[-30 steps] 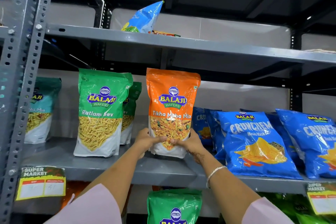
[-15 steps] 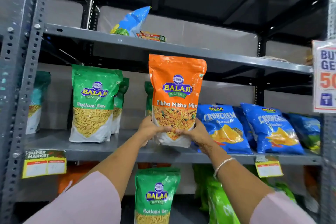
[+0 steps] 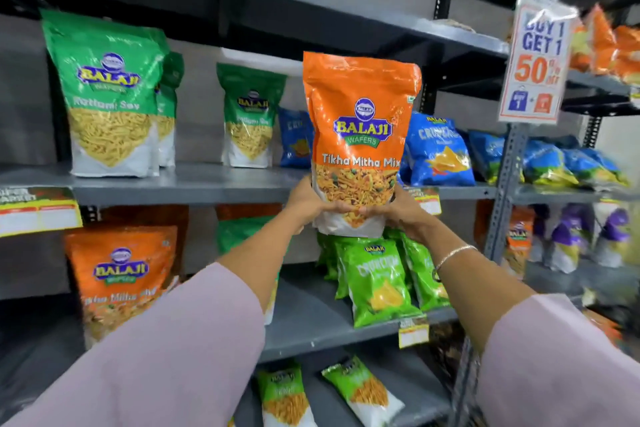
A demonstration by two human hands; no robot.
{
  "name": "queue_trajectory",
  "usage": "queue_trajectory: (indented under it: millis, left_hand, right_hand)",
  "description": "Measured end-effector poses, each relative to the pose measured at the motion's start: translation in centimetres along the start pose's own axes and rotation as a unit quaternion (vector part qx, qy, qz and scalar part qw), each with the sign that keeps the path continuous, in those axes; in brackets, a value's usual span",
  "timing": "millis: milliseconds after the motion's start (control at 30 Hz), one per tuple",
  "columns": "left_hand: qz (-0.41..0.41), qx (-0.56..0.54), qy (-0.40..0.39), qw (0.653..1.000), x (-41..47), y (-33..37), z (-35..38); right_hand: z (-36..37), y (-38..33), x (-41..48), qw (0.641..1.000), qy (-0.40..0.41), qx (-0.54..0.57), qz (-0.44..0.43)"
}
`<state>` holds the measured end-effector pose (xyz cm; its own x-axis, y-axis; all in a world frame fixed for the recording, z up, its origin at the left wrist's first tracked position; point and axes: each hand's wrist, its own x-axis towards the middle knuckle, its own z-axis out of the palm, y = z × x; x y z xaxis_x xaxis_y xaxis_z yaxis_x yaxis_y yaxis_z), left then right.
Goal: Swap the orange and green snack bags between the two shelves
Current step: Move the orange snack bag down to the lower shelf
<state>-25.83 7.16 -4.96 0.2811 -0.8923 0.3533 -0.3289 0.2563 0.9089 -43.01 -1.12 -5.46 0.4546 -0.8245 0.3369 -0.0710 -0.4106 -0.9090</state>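
Note:
An orange Tikha Mitha Mix bag [image 3: 360,135] is upright in the air in front of the upper shelf [image 3: 194,184], off its surface. My left hand [image 3: 308,201] and my right hand [image 3: 398,211] both grip its lower corners. Green Ratlami Sev bags stand on that upper shelf: a large one [image 3: 107,94] at the left and another [image 3: 249,114] further back. On the lower shelf [image 3: 311,322] another orange bag [image 3: 117,274] stands at the left, and a green bag [image 3: 239,232] shows partly behind my left forearm.
Blue Crunchem bags [image 3: 436,152] fill the upper shelf's right part. Bright green Crunchem bags [image 3: 377,281] stand on the lower shelf under my hands. A "Buy 1 Get 1" sign [image 3: 536,59] hangs on the grey upright post [image 3: 502,218] at the right. More bags lie on the bottom shelf.
The orange bag has come up off the upper shelf and out toward me, still held in both hands. My view has swung down and to the right, revealing the lower shelves.

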Motion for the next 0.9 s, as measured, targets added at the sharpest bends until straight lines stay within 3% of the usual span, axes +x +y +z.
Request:
queue_trajectory:
  millis: [300,900]
  left_hand:
    - [-0.091,0.012,-0.025,0.995,-2.4,-10.7,4.5]
    - [-0.206,0.09,0.064,0.972,3.1,-26.4,6.6]
  right_hand:
    - [1.1,11.0,-2.6,0.996,-0.021,0.001,0.083]
    - [5.9,27.2,5.2,0.98,-0.091,0.03,0.173]
